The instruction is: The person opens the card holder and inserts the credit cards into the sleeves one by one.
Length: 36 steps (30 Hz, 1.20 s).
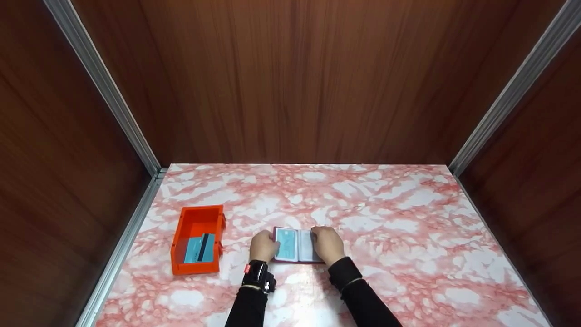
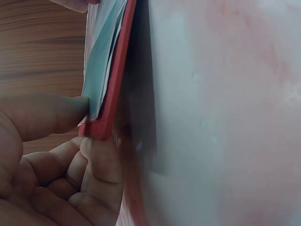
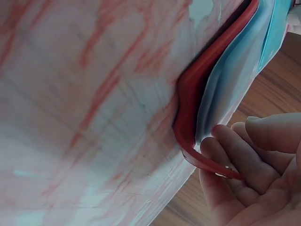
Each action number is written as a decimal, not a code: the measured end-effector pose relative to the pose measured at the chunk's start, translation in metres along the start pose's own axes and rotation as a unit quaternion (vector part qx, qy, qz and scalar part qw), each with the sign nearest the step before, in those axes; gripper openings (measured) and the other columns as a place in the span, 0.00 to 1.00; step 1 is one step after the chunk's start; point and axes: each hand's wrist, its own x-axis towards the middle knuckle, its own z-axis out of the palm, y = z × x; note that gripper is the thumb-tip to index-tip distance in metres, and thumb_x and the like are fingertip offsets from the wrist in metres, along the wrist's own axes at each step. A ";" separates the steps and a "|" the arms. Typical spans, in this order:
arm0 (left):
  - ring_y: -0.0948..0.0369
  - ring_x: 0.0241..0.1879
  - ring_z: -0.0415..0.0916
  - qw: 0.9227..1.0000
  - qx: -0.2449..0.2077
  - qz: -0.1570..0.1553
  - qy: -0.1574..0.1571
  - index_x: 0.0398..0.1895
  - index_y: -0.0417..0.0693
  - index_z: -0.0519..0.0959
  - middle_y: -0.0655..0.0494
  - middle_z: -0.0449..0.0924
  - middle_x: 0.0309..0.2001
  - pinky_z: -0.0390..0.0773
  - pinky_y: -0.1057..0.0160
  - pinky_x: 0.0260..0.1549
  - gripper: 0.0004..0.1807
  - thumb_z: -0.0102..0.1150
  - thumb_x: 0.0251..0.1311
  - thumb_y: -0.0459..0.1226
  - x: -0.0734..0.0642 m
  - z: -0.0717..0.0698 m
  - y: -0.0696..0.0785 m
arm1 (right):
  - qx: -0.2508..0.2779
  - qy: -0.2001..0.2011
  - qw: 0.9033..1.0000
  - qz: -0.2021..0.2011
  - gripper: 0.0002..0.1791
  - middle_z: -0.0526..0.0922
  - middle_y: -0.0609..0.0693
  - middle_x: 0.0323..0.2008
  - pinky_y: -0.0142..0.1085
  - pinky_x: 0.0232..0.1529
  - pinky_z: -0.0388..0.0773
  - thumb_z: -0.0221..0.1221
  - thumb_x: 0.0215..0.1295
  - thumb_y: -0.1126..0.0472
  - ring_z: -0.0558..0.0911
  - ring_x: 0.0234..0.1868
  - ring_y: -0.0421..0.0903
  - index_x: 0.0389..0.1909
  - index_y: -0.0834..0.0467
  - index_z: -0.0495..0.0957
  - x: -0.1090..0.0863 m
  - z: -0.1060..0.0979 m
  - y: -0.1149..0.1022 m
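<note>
A small dark red card holder (image 1: 297,245) lies spread open on the table between both hands. In its left side sits a light blue card (image 1: 286,240) in a sleeve; the right side shows a pale, clear sleeve (image 1: 305,245). My left hand (image 1: 263,246) pinches the left cover's edge, thumb over the sleeve and fingers beneath, as the left wrist view shows. At the right edge, my right hand (image 1: 329,245) holds the cover. In the right wrist view, the bent red cover (image 3: 214,167) lies against the curled fingers, and the thumb stands apart from it.
An orange bin (image 1: 195,269) stands to the left of my left hand, holding a light blue card (image 1: 191,250) and another with a dark stripe (image 1: 209,247). Brown wood-grain panels (image 1: 290,81) with metal rails enclose the red and white marbled table (image 1: 390,218).
</note>
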 end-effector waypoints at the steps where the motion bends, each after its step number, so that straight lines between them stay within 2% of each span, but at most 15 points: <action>1: 0.51 0.32 0.77 1.000 0.001 -0.001 0.000 0.26 0.40 0.79 0.50 0.81 0.29 0.76 0.51 0.38 0.05 0.67 0.47 0.30 0.000 0.000 0.000 | -0.001 0.000 1.000 -0.003 0.09 0.86 0.57 0.33 0.49 0.39 0.80 0.59 0.59 0.74 0.84 0.37 0.58 0.36 0.61 0.85 0.000 0.000 0.000; 8: 0.51 0.31 0.77 1.000 0.002 0.005 0.003 0.26 0.39 0.79 0.50 0.80 0.28 0.76 0.51 0.37 0.05 0.67 0.48 0.30 0.000 0.001 0.000 | 0.002 -0.012 1.000 0.001 0.10 0.87 0.56 0.36 0.49 0.42 0.80 0.60 0.59 0.72 0.83 0.39 0.58 0.39 0.61 0.86 -0.002 -0.002 -0.003; 18: 0.52 0.30 0.76 1.000 0.001 -0.003 0.001 0.24 0.41 0.77 0.51 0.79 0.27 0.76 0.52 0.36 0.05 0.66 0.47 0.30 -0.001 -0.001 0.001 | 0.014 -0.045 0.999 0.015 0.09 0.87 0.55 0.38 0.49 0.42 0.79 0.62 0.62 0.69 0.84 0.41 0.57 0.41 0.60 0.86 -0.001 -0.003 -0.006; 36: 0.52 0.31 0.77 1.000 -0.006 -0.012 -0.010 0.25 0.41 0.78 0.50 0.80 0.28 0.77 0.52 0.37 0.05 0.67 0.49 0.30 -0.001 -0.002 0.002 | 0.037 -0.036 0.997 -0.050 0.08 0.87 0.54 0.36 0.47 0.42 0.80 0.63 0.61 0.71 0.85 0.39 0.55 0.39 0.61 0.87 -0.003 0.006 -0.011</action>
